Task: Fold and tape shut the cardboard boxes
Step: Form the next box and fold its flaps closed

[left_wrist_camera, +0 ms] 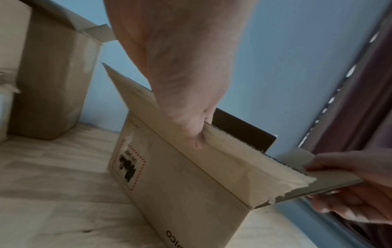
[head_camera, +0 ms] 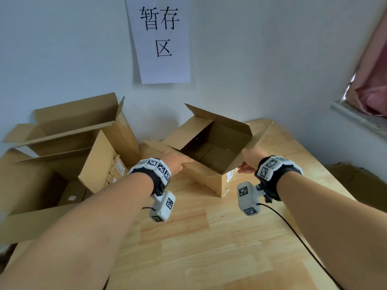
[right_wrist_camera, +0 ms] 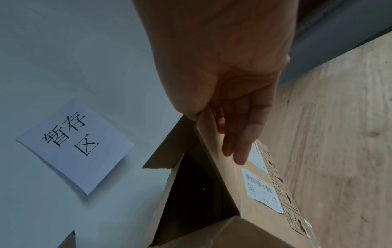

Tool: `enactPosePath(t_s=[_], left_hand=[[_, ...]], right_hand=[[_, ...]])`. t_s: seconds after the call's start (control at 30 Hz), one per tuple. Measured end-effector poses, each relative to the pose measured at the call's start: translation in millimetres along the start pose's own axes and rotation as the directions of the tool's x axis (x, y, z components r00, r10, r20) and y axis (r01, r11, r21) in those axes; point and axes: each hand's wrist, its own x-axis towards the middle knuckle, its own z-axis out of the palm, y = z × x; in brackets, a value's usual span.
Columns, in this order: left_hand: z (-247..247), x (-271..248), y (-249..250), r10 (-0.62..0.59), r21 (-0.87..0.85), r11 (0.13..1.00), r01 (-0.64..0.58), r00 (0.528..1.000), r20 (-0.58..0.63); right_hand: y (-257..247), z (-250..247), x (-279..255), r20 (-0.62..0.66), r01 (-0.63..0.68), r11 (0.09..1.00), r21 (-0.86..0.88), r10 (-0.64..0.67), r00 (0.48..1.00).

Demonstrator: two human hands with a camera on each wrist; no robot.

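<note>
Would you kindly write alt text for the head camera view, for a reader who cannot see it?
Both hands hold an open cardboard box on a wooden table: the left hand grips its near-left flap, the right hand its near-right flap. Larger open boxes stand to the left, and a paper sign hangs on the wall behind.

Brown cardboard box, white barcode label and black handling symbols on its side. Pale blond wood-grain table; white wall sign at 12 o'clock, black characters. Pink curtain at 2 o'clock; white wristbands carry black-and-white square markers.
</note>
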Motion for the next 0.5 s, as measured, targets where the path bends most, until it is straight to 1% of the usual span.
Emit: enactPosePath(t_s=[0.07,0.13,0.2,0.3,0.37,0.5], left_hand=[[-4,-1,9,-0.006,-0.073,0.997,0.006,1.000,0.005],[-6,-5,22,0.016,-0.141,0.990,-0.013,1.000,0.017],[-5,-9,34,0.044,-0.174,0.984,-0.043,0.999,-0.001],[4,-8,47,0.031,-0.166,0.985,-0.034,0.999,-0.023],[10,-9,56,0.021,-0.166,0.986,-0.027,0.999,-0.036],[12,-17,72,0.077,-0.237,0.967,-0.091,0.995,-0.067]], right_hand=[[1,-6,-2,-0.035,0.018,1.000,-0.024,-0.019,0.999],[2,-9,-6,-0.082,0.041,0.998,-0.048,-0.045,0.996],[6,-11,-9,-0.109,0.057,0.996,-0.063,-0.064,0.992],[18,-12,-10,-0.075,0.054,0.996,-0.077,-0.060,0.995],[27,-11,-13,-0.044,0.029,0.998,-0.049,-0.031,0.999],[40,-12,-17,-0.046,-0.006,1.000,-0.016,0.005,0.999]])
